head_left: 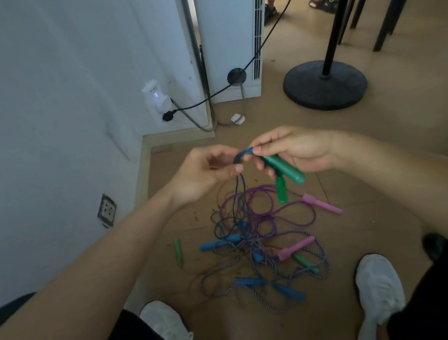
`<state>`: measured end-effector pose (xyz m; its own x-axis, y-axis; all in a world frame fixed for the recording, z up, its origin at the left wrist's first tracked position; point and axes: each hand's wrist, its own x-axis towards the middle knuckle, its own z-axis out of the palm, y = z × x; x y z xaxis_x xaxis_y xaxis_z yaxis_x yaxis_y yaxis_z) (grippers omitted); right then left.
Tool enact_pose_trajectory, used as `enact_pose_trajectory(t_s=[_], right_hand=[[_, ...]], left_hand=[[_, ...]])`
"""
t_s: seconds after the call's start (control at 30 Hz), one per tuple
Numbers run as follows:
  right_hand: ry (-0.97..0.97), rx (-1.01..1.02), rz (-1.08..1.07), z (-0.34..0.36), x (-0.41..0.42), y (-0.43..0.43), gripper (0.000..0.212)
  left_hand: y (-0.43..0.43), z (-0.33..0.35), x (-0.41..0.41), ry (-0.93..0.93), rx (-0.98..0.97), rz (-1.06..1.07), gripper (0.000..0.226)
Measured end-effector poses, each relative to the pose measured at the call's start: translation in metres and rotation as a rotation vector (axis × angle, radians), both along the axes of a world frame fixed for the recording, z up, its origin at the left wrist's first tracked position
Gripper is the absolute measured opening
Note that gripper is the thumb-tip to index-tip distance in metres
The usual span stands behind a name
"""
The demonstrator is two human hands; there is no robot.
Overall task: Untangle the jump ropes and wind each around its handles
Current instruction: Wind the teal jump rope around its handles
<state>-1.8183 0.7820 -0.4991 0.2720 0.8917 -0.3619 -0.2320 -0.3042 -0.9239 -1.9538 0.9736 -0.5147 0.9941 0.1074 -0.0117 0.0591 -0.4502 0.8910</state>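
Note:
My right hand [298,150] grips two green handles [286,171] above the floor, one angled down-right, the other hanging below it. A dark blue rope [243,154] loops from those handles to my left hand [206,172], which pinches it between thumb and fingers. From the loop, rope strands drop to a tangled pile [258,240] of purple, blue and speckled ropes on the floor between my feet. In the pile lie pink handles [322,203], blue handles [220,242] and another green handle [305,262]. A lone green handle [178,251] lies at the pile's left.
A white wall with a plugged socket [157,101] and black cable stands to the left. A standing air conditioner [229,33] is ahead, a black round stand base [324,85] at right, with a stool and another person's sandalled feet [323,1] beyond. My white shoes [377,289] flank the pile.

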Motion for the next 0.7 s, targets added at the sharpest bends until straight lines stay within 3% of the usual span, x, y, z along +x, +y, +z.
enact_pose_trajectory(t_s=[0.17,0.33,0.43,0.5,0.63,0.7], right_hand=[[-0.008,-0.015,0.013,0.008,-0.003,-0.001,0.028],[0.028,-0.052,0.04,0.01,-0.002,-0.005,0.028],[0.013,-0.051,0.056,0.01,0.0,-0.004,0.026],[-0.013,-0.057,0.086,0.009,-0.001,-0.003,0.025],[-0.042,-0.042,0.186,0.009,-0.002,-0.001,0.027],[-0.078,-0.038,0.213,0.012,-0.003,0.001,0.026]], left_hand=[[0.003,0.0,0.005,-0.164,0.063,0.101,0.015],[0.01,0.005,0.011,-0.079,-0.245,0.399,0.015],[0.018,0.002,0.012,0.008,-0.225,0.521,0.027],[0.016,0.004,0.008,0.072,-0.136,0.463,0.024],[0.002,0.015,0.003,0.114,-0.127,0.086,0.034],[-0.002,0.017,0.001,0.169,-0.087,-0.048,0.029]])
